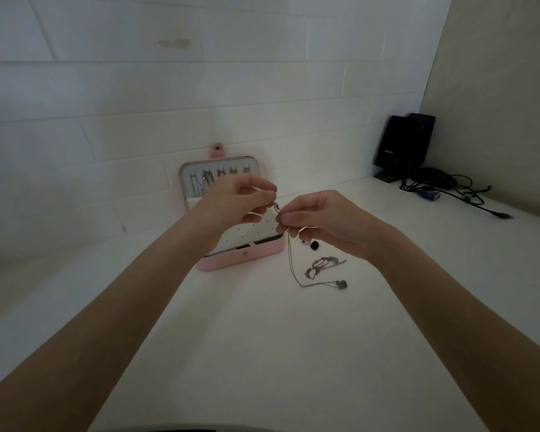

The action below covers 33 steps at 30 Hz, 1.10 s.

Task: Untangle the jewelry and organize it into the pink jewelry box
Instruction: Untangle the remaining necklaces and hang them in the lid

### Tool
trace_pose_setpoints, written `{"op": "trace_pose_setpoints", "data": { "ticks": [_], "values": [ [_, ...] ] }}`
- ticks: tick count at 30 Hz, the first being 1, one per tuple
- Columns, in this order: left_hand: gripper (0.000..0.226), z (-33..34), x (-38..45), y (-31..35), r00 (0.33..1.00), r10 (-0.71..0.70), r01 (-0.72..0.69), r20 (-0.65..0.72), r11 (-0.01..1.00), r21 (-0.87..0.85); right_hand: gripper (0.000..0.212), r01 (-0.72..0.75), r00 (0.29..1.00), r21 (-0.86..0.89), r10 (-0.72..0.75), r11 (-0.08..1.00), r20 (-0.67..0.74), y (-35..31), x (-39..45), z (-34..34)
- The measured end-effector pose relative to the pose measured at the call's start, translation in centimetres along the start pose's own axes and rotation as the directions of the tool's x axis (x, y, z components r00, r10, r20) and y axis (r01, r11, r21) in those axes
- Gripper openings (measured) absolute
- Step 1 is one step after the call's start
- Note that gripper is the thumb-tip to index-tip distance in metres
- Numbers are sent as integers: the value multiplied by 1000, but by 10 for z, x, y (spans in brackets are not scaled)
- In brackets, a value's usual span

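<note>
Writing: the speaker (402, 141), far right of the right hand against the wall, carries a small pale logo, too blurred to read. No other lettering shows.

Left hand (234, 204): fingers curled, pinching the clasp end of a chain (290, 257) in front of the box (240, 260). Right hand (321, 222): thumb and forefinger pinch the same chain just beside the left fingertips. The chain hangs from the right hand down to the table (262, 353), ending in a small dark pendant (342, 284) below and slightly right of that hand.

The box stands open behind the left hand; its lid (219, 176) leans on the wall, hooks along the top, some chains hung at its left. The left hand hides much of the lid and perforated tray.

A tangle (320, 266) of jewelry lies just under the right wrist; individual pieces cannot be separated. A small black item (315, 245) sits below the right fingers, unidentifiable. Cables (449, 188) trail beside the speaker. Dim light blurs detail.
</note>
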<state>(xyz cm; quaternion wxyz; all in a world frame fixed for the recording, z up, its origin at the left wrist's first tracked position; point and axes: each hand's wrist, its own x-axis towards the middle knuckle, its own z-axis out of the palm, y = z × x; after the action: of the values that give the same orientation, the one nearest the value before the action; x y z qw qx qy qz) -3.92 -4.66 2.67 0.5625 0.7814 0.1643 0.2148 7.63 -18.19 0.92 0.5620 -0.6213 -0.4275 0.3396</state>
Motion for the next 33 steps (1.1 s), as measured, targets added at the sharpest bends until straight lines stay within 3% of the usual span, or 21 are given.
{"op": "trace_pose_setpoints", "data": {
  "ticks": [3,7,11,14,17,24,33],
  "values": [
    [7,7,0,-15,1000,-17,18,-10,997,74,10,-60,998,90,60,994,8,5,0,-3],
    [9,18,1,-28,999,-27,26,29,999,39,12,-164,986,199,163,966,23,13,1,-2],
    [12,20,6,-31,984,146,-122,-106,972,201,11,-224,974,250,228,942,12,16,2,-2],
    [14,21,3,-32,923,367,-299,-115,873,386,12,-245,961,284,271,927,-56,20,6,-3],
    [11,29,2,-38,869,492,-393,-56,754,527,13,-234,954,319,280,918,-105,24,11,-1],
    [8,38,12,-55,763,644,-359,-64,503,786,10,-195,934,346,282,918,-221,27,16,5],
    [24,40,14,-53,721,690,-267,-65,364,892,14,-147,905,308,254,940,-341,23,17,12]
  ]
}}
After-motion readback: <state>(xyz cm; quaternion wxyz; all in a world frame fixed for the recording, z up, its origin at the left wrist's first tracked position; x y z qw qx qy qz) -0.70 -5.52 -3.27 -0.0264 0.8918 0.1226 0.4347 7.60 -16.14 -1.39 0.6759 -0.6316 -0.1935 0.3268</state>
